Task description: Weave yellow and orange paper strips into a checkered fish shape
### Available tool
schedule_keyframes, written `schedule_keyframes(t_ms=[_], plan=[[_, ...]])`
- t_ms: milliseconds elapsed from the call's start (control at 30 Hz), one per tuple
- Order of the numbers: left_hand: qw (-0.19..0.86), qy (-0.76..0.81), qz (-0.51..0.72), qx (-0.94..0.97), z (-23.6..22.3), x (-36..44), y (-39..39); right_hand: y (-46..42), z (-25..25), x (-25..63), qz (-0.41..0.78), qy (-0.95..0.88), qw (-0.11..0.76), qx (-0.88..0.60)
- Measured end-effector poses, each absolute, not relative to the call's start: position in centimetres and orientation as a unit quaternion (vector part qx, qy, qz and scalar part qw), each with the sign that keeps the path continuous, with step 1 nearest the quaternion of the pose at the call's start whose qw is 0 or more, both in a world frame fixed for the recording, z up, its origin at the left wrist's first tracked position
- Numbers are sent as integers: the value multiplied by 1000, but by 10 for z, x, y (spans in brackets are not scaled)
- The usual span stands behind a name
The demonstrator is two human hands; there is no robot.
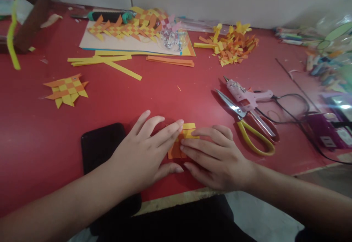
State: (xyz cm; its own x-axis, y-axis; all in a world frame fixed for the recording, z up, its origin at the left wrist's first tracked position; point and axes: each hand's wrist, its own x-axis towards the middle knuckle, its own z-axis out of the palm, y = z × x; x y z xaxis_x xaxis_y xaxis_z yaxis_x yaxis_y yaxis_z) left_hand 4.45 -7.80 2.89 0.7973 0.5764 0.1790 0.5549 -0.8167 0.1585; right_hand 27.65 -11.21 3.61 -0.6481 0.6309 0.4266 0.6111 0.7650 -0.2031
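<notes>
A small weave of orange and yellow paper strips (176,150) lies flat on the red table near its front edge. My left hand (148,150) reaches over it from the left, fingers stretched and spread, with fingertips on its upper left part and the thumb apart below. From the right, my right hand (217,154) lays its extended fingertips on the weave, its thumb near the lower edge. Parts of the weave are hidden under both hands. Up and to the left rests a finished woven paper fish (68,90) in yellow and orange.
Yellow-handled scissors (254,135) and a pink glue gun (249,97) with a cord lie right. A black phone (103,145) is beside my left forearm. Behind are yellow strips (121,68), orange strips (170,61), paper scraps (238,46) and several woven fish (132,29).
</notes>
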Motion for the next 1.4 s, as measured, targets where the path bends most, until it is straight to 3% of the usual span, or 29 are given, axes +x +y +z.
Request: schedule_keyframes(t_ms=[933, 1100, 1400], plan=[[70, 307, 181, 932, 33, 42, -78, -109, 36, 274, 44, -885, 239, -397], [74, 302, 181, 933, 33, 41, -78, -110, 34, 276, -5, -852, 289, -436], [52, 287, 173, 941, 31, 40, -77, -107, 38, 290, -58, -826, 273, -489]])
